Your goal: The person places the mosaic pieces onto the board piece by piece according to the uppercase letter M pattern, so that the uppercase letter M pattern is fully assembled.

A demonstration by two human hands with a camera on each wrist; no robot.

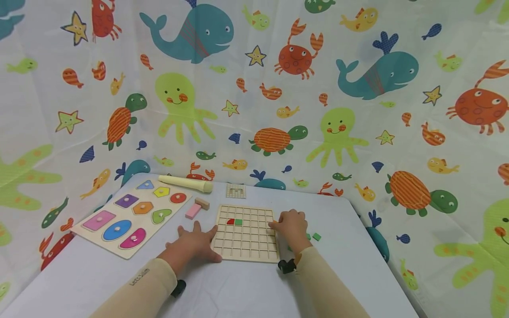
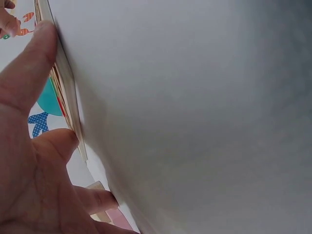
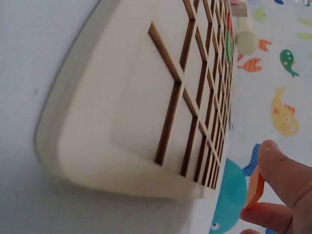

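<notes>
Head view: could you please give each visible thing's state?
Grid board: flat, mostly unfilled
Red piece: on grid board
Green piece: beside the red piece
Left hand: spread, touching grid board
Right hand: pinching orange piece
Shape puzzle: fully filled
Loose green pieces: lying right of grid board
Cream stick: lying on its side
Pink block, brown block: close together
Small card: unclear

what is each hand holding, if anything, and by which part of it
The right hand pinches a small orange piece, seemingly by two opposite edges. The left hand grips nothing; it rests against the grid board.
</notes>
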